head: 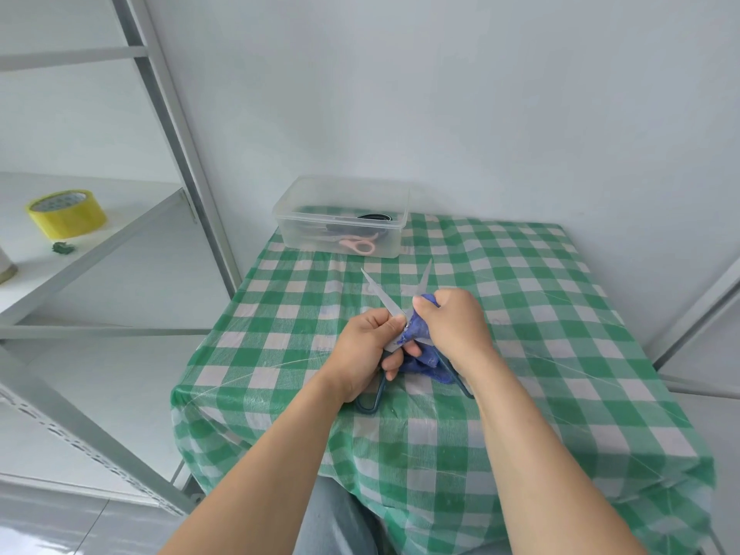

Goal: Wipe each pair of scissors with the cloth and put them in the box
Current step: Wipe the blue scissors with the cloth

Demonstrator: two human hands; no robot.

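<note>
Far left, a yellow tape roll [67,213] sat on a shelf [120,230], its printing unreadable. Upper centre, the clear plastic box [286,219] held pink-handled scissors [358,245]. Mid-frame, the left hand [366,350] gripped the open teal-handled scissors [382,295]; the right hand [452,326] pinched the blue cloth [416,334] around one blade.

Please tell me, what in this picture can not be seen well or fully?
1. Head view: the scissors' handles are mostly hidden by the left hand, right hand and cloth.
2. Head view: the box's cloudy wall blurs its contents; only pink handles are clear, the count is not.
3. Head view: the green bit on the shelf is too small to identify.
</note>
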